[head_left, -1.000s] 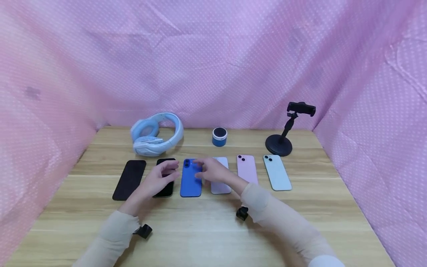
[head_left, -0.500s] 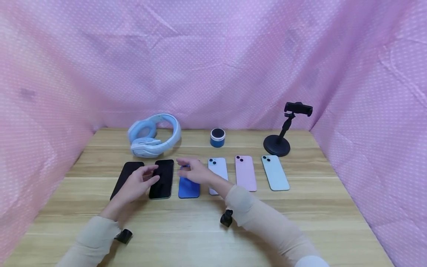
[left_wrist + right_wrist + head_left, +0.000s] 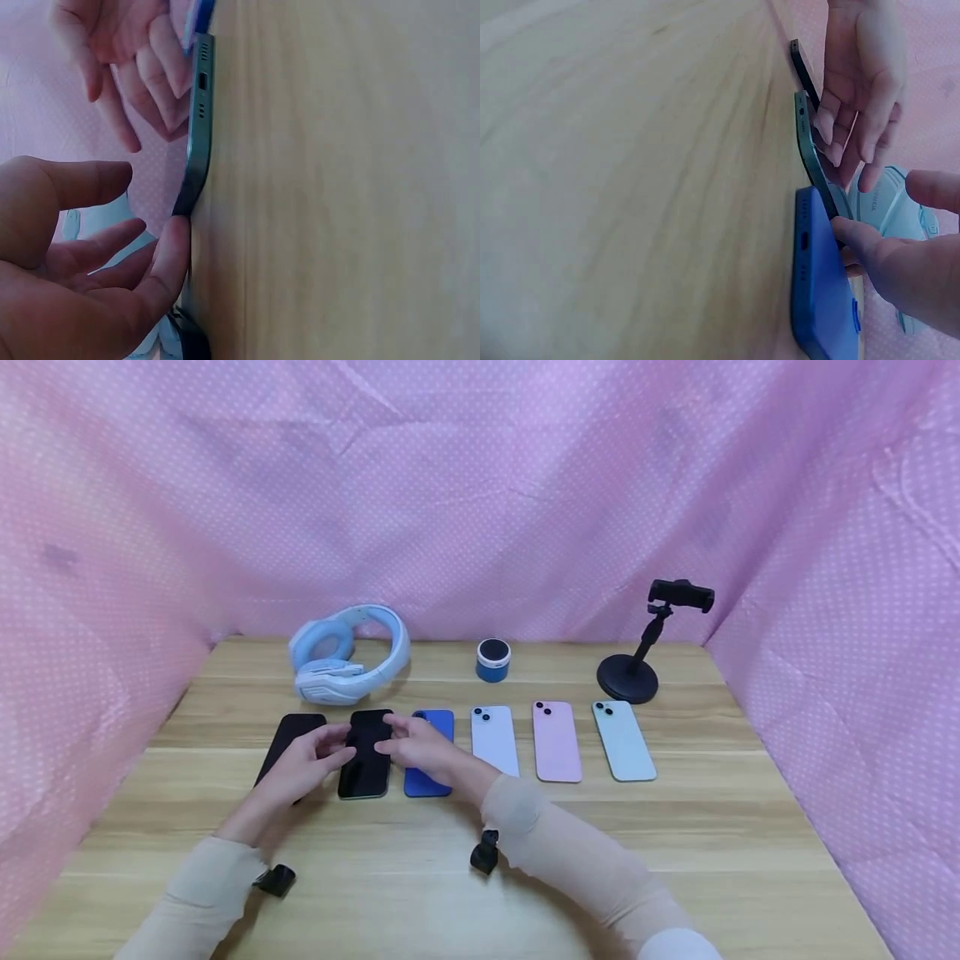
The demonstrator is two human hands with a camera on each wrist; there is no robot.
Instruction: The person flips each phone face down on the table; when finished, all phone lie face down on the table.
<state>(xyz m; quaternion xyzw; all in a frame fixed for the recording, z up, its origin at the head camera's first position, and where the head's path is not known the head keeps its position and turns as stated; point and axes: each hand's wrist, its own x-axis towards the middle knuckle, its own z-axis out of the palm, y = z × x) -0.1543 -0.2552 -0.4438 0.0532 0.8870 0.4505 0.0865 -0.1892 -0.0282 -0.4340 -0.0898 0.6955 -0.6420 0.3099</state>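
A phone with a black face up (image 3: 365,772) lies second from the left in a row of phones. My left hand (image 3: 300,764) is at its left side, thumb and fingers apart, over part of the leftmost black phone (image 3: 288,727). In the left wrist view, a fingertip sits right at the edge of the green-framed phone (image 3: 199,124). From the other side my right hand (image 3: 429,752) reaches over the blue phone (image 3: 426,785), its fingertips at the black-faced phone's right edge. Neither hand is curled round a phone. The blue phone's upper part is mostly hidden.
Further right lie a white phone (image 3: 495,739), a pink phone (image 3: 557,743) and a pale green phone (image 3: 625,743), backs up. Behind the row are light blue headphones (image 3: 337,685), a small blue speaker (image 3: 492,670) and a black phone stand (image 3: 630,679). Pink dotted cloth surrounds the wooden table (image 3: 420,893).
My right hand has moved left, from between the blue and white phones to the black-faced phone's right edge. My left hand has shifted left off that phone to its left side.
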